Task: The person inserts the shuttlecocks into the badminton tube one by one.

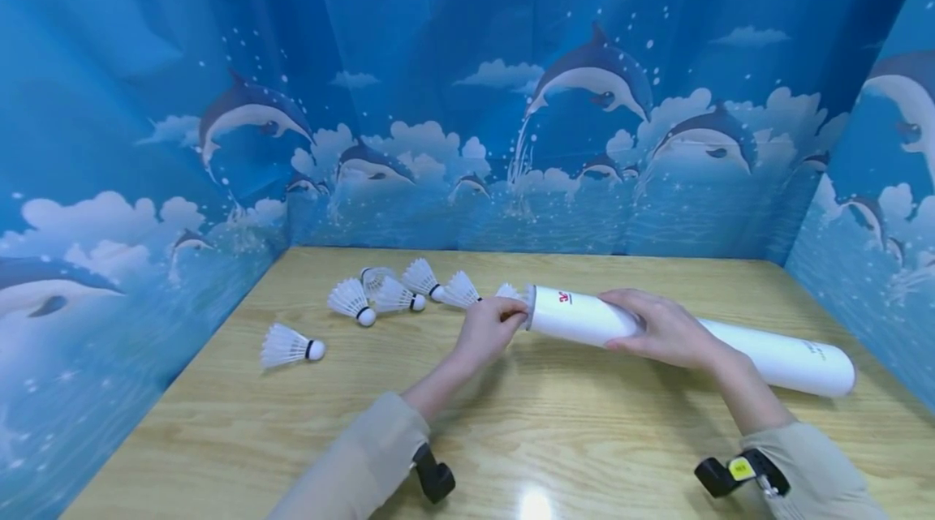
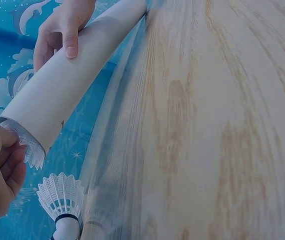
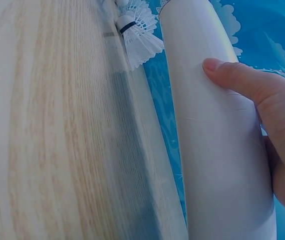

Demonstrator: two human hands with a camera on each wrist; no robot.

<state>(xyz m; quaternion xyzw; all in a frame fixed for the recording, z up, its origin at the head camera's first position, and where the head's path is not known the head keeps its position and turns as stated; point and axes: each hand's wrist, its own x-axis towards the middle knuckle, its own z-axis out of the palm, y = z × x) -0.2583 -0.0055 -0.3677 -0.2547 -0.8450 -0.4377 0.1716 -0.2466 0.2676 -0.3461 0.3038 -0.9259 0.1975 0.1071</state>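
Note:
A long white tube (image 1: 730, 345) lies on the wooden table (image 1: 555, 439), its open mouth pointing left. My right hand (image 1: 661, 329) grips the tube near that mouth, thumb across the top (image 3: 232, 75). A shuttlecock (image 2: 28, 145) sits in the mouth with only its white feather skirt showing. My left hand (image 1: 491, 327) is at the mouth, its curled fingers (image 2: 5, 160) pinching the skirt's edge. In the left wrist view the tube (image 2: 67, 80) runs up to the right hand (image 2: 62, 27). The tube (image 3: 212, 130) fills the right wrist view.
Several loose shuttlecocks lie on the table left of the tube: one alone (image 1: 290, 345) at the far left, a cluster (image 1: 398, 293) behind the left hand. One (image 2: 62, 202) lies just under the tube's mouth. Blue dolphin-print screens (image 1: 438, 98) wall three sides.

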